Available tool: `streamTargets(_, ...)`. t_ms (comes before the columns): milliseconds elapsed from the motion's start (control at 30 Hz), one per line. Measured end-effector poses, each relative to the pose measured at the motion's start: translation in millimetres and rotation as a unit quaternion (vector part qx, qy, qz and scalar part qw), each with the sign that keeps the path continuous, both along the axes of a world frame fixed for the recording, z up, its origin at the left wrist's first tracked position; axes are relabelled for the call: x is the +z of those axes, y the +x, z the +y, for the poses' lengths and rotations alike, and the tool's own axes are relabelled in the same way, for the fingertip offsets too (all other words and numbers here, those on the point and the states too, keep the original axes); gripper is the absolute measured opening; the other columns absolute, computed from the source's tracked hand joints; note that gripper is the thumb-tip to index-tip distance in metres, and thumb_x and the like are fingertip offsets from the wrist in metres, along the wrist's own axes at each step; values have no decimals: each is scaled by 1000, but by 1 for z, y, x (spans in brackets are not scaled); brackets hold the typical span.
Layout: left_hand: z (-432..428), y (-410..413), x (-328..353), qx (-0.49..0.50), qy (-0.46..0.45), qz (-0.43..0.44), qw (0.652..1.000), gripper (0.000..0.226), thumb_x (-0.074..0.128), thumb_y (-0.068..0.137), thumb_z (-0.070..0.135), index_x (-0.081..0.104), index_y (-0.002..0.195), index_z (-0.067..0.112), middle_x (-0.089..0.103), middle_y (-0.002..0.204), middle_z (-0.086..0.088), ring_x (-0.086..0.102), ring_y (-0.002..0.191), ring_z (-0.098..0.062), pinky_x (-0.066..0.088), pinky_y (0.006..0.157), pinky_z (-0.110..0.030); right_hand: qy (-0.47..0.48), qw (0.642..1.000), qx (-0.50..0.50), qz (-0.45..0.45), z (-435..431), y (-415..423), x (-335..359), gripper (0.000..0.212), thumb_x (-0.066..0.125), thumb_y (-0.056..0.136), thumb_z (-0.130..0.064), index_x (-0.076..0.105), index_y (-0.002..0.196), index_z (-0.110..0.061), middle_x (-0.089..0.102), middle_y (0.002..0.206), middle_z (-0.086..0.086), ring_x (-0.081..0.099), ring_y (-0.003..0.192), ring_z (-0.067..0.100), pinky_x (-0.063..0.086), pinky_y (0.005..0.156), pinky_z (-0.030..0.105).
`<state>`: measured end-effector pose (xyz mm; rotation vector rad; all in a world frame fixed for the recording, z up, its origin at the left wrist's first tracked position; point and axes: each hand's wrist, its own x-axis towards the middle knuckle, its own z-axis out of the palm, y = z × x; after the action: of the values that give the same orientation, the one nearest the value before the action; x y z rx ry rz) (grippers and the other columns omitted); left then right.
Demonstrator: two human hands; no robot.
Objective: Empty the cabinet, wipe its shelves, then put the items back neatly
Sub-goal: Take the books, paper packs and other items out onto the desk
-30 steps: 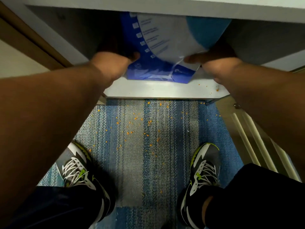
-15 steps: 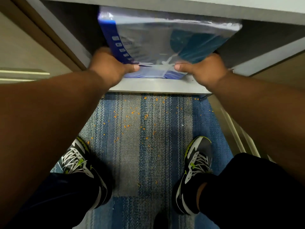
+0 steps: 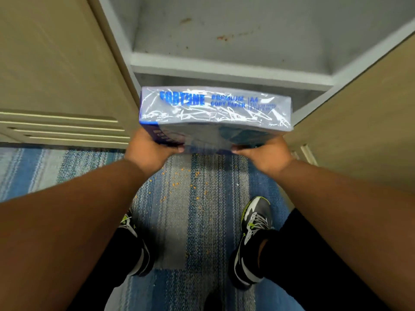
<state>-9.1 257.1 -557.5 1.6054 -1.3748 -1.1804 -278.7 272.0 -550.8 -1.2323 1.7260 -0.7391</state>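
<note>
Left hand (image 3: 150,145) grips the copy-paper ream (image 3: 215,108) at its near-left corner, right hand (image 3: 263,151) at its near-right; thumbs pinch from above, other fingers hidden beneath. Ream, just drawn out, hangs before the stained shelf (image 3: 224,68); emptying advances.

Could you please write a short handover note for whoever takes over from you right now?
Left hand and right hand both grip the near edge of the copy paper ream, held in front of the cabinet at its lower opening.
The shelf above shows no items but has brown stains, so wiping is not done.
Left: set the ream down, wipe shelves, restock neatly.
</note>
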Motion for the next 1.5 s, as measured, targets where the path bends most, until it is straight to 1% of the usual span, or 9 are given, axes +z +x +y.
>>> streamTargets(233, 41, -6, 126, -20, 7, 141, 990, 39, 41, 96, -20, 59, 103, 14, 73, 86, -4, 69, 73, -10, 61, 57, -26, -77, 996, -6, -40, 55, -5, 112, 62, 93, 55, -2, 68, 111, -9, 70, 110, 3, 64, 93, 9, 56, 76, 14)
streamTargets(333, 61, -8, 174, -62, -81, 112, 988, 42, 60, 86, -23, 56, 110, 10, 65, 92, 3, 66, 70, 10, 54, 65, -14, -149, 989, 2, -8, 81, -9, 168, 46, 91, 69, -9, 66, 105, -26, 68, 101, -17, 61, 86, -17, 48, 80, 6)
streamTargets(433, 77, -12, 222, -72, -158, 61, 983, 62, 81, 66, -22, 57, 112, 12, 64, 97, 12, 61, 77, 20, 47, 71, -4, -206, 978, 6, 14, 105, -14, 228, 56, 91, 67, -3, 62, 101, -37, 69, 103, -22, 62, 95, -14, 52, 88, 18)
streamTargets(567, 88, -15, 292, -95, -223, -17, 970, 55, 91, 65, -1, 63, 97, 33, 67, 93, 19, 64, 81, 4, 49, 72, -12, -269, 962, 17, 49, 130, -25, 304, 55, 93, 68, -19, 65, 113, -34, 71, 108, -17, 65, 103, 4, 56, 89, 34)
streamTargets(767, 105, -36, 418, -87, -315, 24, 945, 58, 92, 67, 5, 64, 111, 31, 71, 100, 21, 65, 89, 13, 51, 75, -7, -363, 925, 18, 112, 155, -48, 435, 59, 88, 75, -25, 57, 125, -29, 63, 103, -26, 59, 89, -15, 44, 71, 4)
streamTargets(900, 101, -46, 502, -102, -386, 41, 916, 52, 91, 71, 22, 61, 108, 41, 71, 104, 21, 67, 96, 1, 52, 69, -10, -413, 904, 5, 107, 150, -60, 517, 67, 87, 72, -42, 48, 127, -44, 60, 114, -26, 60, 105, 1, 53, 85, 27)
streamTargets(1133, 56, -58, 653, -126, -462, 129, 868, 42, 76, 80, 36, 64, 119, 25, 73, 112, 4, 73, 99, -13, 60, 74, -29, -548, 833, -30, 70, 100, -59, 666, 56, 80, 74, -54, 63, 116, -21, 73, 110, -6, 71, 95, 5, 60, 85, 33)
streamTargets(1267, 23, -71, 720, -104, -457, 146, 871, 24, 66, 96, 38, 67, 109, 19, 78, 99, 3, 76, 87, -15, 61, 64, -30, -546, 833, -68, 56, 66, -48, 736, 28, 71, 90, -45, 61, 83, -20, 67, 81, -11, 67, 63, -3, 54, 58, 17)
streamTargets(1500, -47, -97, 764, -44, -350, 166, 921, 38, 70, 90, 50, 70, 100, 13, 78, 95, -7, 75, 73, -24, 61, 70, -39, -460, 873, -151, 56, -7, -51, 787, 77, 75, 70, -66, 65, 116, -5, 70, 113, 9, 70, 101, 32, 57, 92, 45)
